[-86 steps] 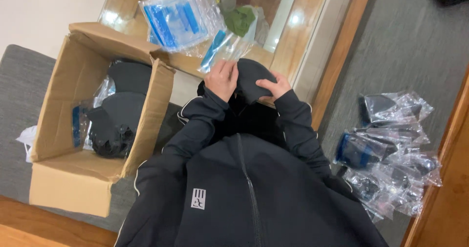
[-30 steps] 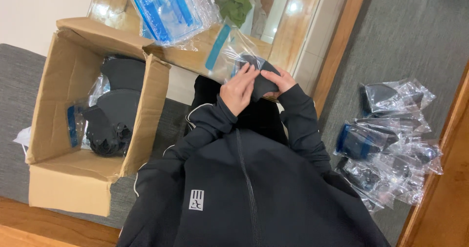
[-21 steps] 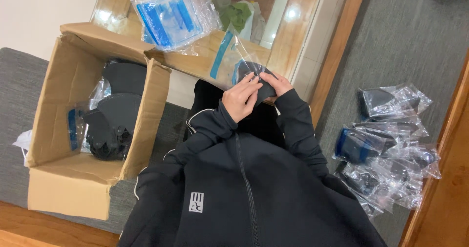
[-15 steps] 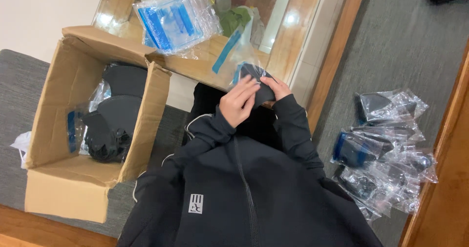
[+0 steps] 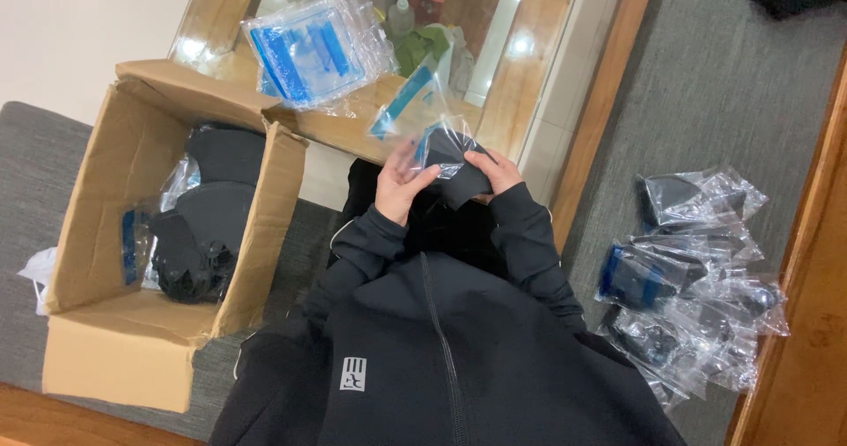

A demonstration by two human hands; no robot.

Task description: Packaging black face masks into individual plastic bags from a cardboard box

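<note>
My left hand (image 5: 401, 186) and my right hand (image 5: 498, 171) hold a black fabric piece (image 5: 459, 177) partly inside a clear plastic bag (image 5: 422, 115) with a blue strip. The left thumb and fingers pinch the bag's mouth. My right hand grips the dark piece from the right side. Both arms wear black sleeves, and a black zip jacket (image 5: 441, 358) fills the lower view.
An open cardboard box (image 5: 115, 340) with dark bagged pieces stands at left. A stack of empty clear bags with blue strips (image 5: 309, 49) lies on a wooden ledge (image 5: 344, 133). A pile of filled bags (image 5: 688, 269) sits on grey carpet at right.
The black piece has gone from bare in both hands to partly inside the clear bag. The hands have stayed in front of the chest, and the view has shifted slightly.
</note>
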